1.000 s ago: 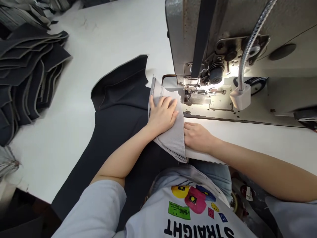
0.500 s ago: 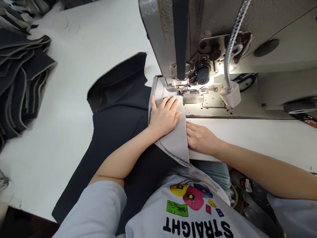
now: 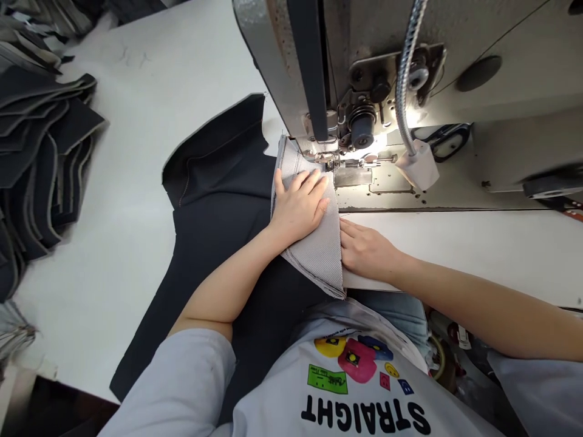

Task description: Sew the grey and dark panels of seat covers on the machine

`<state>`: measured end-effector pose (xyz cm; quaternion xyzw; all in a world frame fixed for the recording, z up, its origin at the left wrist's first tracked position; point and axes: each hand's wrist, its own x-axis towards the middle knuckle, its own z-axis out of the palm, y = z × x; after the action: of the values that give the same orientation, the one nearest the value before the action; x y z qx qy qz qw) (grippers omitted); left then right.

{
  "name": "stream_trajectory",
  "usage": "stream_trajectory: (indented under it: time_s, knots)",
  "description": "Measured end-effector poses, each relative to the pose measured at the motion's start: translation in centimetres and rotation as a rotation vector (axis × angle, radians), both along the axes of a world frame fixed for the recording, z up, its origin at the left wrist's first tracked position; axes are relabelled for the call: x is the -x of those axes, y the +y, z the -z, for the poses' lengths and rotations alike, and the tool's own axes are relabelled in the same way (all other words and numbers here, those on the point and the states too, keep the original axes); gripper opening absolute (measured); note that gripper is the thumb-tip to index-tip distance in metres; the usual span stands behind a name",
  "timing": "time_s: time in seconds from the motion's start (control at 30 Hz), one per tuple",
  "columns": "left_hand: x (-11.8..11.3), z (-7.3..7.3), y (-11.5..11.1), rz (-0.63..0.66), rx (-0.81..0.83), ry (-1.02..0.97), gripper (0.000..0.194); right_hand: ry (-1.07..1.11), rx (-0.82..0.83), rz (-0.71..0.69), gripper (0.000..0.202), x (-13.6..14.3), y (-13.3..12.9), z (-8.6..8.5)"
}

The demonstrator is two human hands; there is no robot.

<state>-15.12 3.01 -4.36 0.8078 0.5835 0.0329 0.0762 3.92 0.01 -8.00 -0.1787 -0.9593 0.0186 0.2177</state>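
Note:
My left hand (image 3: 300,205) lies flat with spread fingers on a light grey mesh fabric piece (image 3: 316,258), just in front of the sewing machine's needle area (image 3: 328,165). Beside the right edge of that piece, my right hand (image 3: 364,247) rests with fingers stretched out; its fingertips touch the edge, and some may be under it. A large black fabric panel (image 3: 218,224) spreads to the left, partly beneath the grey piece and my left forearm. The presser foot is small and partly hidden by the machine head (image 3: 268,54).
A pile of dark cut fabric pieces (image 3: 36,164) lies on the white table (image 3: 127,182) at the left. A lamp on a flexible metal neck (image 3: 403,79) hangs right of the needle. Scissors with orange-red on them (image 3: 574,207) lie at the far right.
The view has shifted slightly, so the machine appears further left. Both hands keep nearly the same places on the grey fabric, which has moved little, if at all, against the needle.

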Motion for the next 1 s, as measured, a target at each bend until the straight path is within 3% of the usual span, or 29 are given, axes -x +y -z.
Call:
stream_trajectory:
  time_s: [0.67,1.0]
  knots:
    - [-0.4,0.1,0.6,-0.029,-0.002,0.001,0.047,0.067,-0.01,0.004,0.04,-0.2,0.5,-0.3]
    - [-0.1,0.7,1.1,-0.033,-0.06,-0.017,0.044,-0.016,-0.033,-0.021,0.04,-0.3,0.8,-0.2]
